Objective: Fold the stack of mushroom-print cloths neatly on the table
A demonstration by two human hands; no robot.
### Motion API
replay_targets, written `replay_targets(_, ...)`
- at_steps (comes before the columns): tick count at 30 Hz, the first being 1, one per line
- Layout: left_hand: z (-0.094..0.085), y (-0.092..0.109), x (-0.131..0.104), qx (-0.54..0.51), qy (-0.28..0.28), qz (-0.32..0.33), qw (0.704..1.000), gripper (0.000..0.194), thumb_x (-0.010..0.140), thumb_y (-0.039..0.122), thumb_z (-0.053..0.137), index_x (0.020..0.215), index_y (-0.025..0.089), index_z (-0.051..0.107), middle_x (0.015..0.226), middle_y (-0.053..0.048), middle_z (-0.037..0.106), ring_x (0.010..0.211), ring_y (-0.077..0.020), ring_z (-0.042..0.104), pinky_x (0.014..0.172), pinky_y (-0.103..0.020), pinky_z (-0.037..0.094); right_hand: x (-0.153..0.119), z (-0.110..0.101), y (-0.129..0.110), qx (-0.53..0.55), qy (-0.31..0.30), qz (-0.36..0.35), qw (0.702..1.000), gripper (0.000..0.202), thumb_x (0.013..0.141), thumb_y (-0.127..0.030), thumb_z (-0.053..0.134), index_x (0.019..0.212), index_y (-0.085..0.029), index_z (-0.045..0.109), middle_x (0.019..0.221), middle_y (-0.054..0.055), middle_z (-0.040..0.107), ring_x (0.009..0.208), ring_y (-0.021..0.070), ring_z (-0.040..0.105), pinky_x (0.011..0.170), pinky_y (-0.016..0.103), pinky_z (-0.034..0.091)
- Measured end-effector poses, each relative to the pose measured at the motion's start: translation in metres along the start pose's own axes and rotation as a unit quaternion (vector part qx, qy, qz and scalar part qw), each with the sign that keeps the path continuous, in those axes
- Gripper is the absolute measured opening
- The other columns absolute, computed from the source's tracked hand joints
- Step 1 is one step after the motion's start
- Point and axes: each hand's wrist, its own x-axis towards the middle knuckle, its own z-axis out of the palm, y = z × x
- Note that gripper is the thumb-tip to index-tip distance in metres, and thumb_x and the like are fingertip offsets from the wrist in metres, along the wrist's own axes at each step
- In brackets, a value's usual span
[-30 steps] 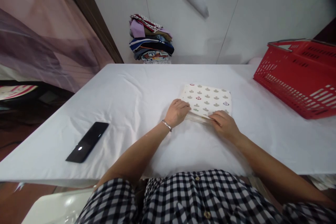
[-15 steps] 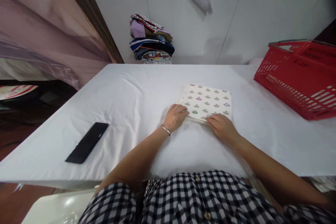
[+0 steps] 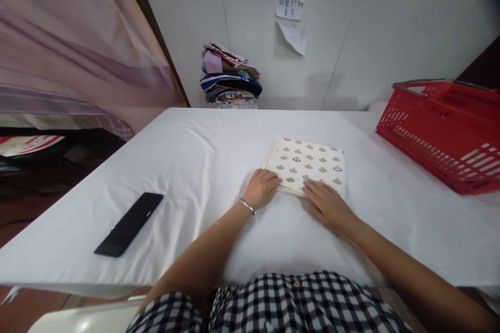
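A cream cloth, folded into a flat rectangle, lies on the white-covered table; it is printed with grey mushroom-like shapes and a few coloured ones. At its near left corner is my left hand, wearing a silver bracelet, with bent fingers closed on the cloth's layers; the thumb is partly hidden. My right hand rests palm down at the near edge. Its fingers lie stretched out on top of the cloth, holding nothing.
A red plastic basket stands at the right. On the left lies a black phone-like slab. Folded clothes are piled beyond the table's far edge. Paper notes hang on the wall, and a pink curtain borders the left.
My right hand has shifted slightly left and flattened onto the cloth's near edge. My left hand stays at the corner. The camera has tilted up, so more of the wall notes shows.
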Motion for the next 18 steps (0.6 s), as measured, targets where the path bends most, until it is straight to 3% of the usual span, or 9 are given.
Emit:
replay_targets(4,-0.006,0.011,0.006,0.0,-0.005,-0.032,0.999,0.019,0.079,0.018,0.052,0.089,0.022,0.067,0.095,-0.003,0.066,0.091,-0.018,0.055,0.09,-0.039,0.039,-0.006,0.013,-0.002,-0.023,-0.028,-0.006,0.999,0.056,0.092,-0.027,0.039,0.145,-0.019,0.024,0.144,0.008,0.038,0.133,0.023,0.031,0.105,0.046,0.031)
replay_targets(7,-0.009,0.029,0.021,0.005,0.011,-0.045,0.999,0.019,0.084,0.027,0.049,0.079,0.022,0.067,0.101,-0.003,0.066,0.098,-0.0191,0.054,0.096,-0.042,0.036,-0.007,0.017,-0.002,-0.026,-0.024,-0.006,0.999,0.057,0.091,-0.024,0.04,0.145,-0.02,0.023,0.145,0.008,0.036,0.134,0.0227,0.03,0.107,0.047,0.029)
replay_targets(12,0.007,0.044,0.046,0.04,-0.018,-0.02,0.999,0.029,0.09,0.032,0.04,0.11,0.022,0.059,0.136,-0.004,0.047,0.129,-0.0218,0.035,0.107,-0.043,0.027,-0.006,0.02,0.001,-0.035,-0.023,-0.012,0.999,0.057,0.09,-0.021,0.041,0.145,-0.019,0.025,0.145,0.009,0.036,0.134,0.0241,0.029,0.106,0.048,0.029)
replay_targets(15,0.024,0.036,0.045,0.072,-0.058,-0.098,0.991,0.043,0.088,0.043,0.043,0.123,0.019,0.052,0.142,-0.009,0.04,0.132,-0.027,0.031,0.107,-0.048,0.027,-0.009,0.021,0.0,-0.02,-0.031,-0.01,0.999,0.058,0.09,-0.021,0.041,0.145,-0.019,0.024,0.146,0.009,0.034,0.135,0.0237,0.027,0.107,0.048,0.028)
replay_targets(18,0.034,0.028,0.038,0.09,-0.073,-0.136,0.984,0.053,0.087,0.049,0.04,0.128,0.016,0.047,0.143,-0.011,0.038,0.133,-0.0284,0.03,0.109,-0.048,0.025,-0.01,0.014,-0.003,0.02,-0.055,0.002,0.998,0.059,0.09,-0.026,0.041,0.146,-0.02,0.022,0.147,0.008,0.032,0.136,0.0232,0.025,0.108,0.048,0.027)
